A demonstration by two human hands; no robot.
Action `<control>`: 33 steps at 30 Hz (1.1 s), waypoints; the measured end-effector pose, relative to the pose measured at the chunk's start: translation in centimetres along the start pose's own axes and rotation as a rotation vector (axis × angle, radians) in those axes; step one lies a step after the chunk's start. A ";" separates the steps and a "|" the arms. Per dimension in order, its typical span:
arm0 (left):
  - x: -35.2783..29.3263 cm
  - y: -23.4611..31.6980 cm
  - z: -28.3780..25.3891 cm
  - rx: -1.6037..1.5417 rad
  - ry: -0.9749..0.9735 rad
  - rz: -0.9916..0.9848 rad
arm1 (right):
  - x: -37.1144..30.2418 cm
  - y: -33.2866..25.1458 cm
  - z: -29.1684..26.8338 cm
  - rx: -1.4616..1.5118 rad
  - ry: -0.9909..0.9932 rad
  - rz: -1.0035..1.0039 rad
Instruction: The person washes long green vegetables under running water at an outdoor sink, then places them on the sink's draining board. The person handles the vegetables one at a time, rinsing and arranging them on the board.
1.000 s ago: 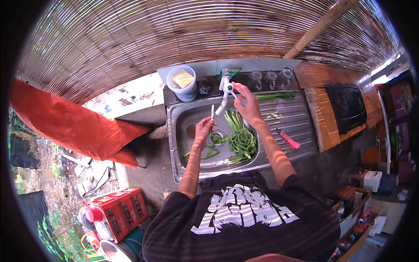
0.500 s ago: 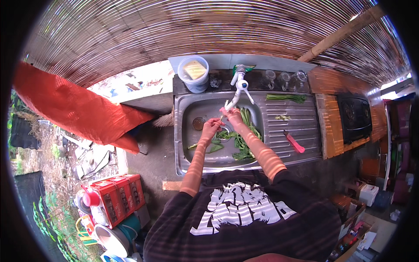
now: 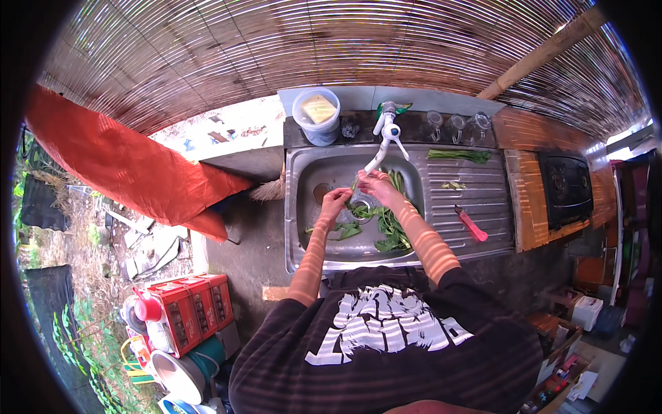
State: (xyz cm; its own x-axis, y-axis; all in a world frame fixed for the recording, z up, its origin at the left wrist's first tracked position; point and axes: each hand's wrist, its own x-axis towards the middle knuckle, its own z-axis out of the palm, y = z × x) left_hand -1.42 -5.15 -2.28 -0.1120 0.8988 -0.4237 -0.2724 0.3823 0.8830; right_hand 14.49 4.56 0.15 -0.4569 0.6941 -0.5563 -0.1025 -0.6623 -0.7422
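Over the sink basin, my left hand pinches a thin green stem at its fingertips. My right hand is beside it, just below the spout of the white faucet. Its fingers are bent together; what they hold, if anything, is too small to make out. Leafy greens with long stems lie along the basin's right side, partly under my right forearm. Loose leaves rest near the drain, below my left hand.
On the ribbed drainboard lie a pink-handled knife, a bundle of green stalks and small green scraps. Behind the sink stand a plastic bucket and glass mugs. A black stove sits at the right.
The view has shifted a little, so the sink appears farther right. My hands have drawn slightly apart, with the right fingers now bent close under the spout.
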 end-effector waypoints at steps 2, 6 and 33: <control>0.4 0.3 -0.1 0.034 0.042 -0.010 | -0.4 -0.2 0.4 -0.092 -0.004 -0.013; 1.3 1.4 0.2 0.057 -0.007 0.039 | 0.3 0.7 0.0 -0.118 -0.081 -0.038; 3.4 1.8 0.9 0.484 0.134 0.268 | -0.4 0.5 -0.5 -0.183 -0.027 0.032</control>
State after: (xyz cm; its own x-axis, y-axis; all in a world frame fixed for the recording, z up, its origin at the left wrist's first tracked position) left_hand -1.41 -1.18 -1.96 -0.2456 0.9550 -0.1661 0.2473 0.2274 0.9419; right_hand 15.08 4.10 -0.21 -0.4809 0.6644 -0.5721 0.0736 -0.6196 -0.7815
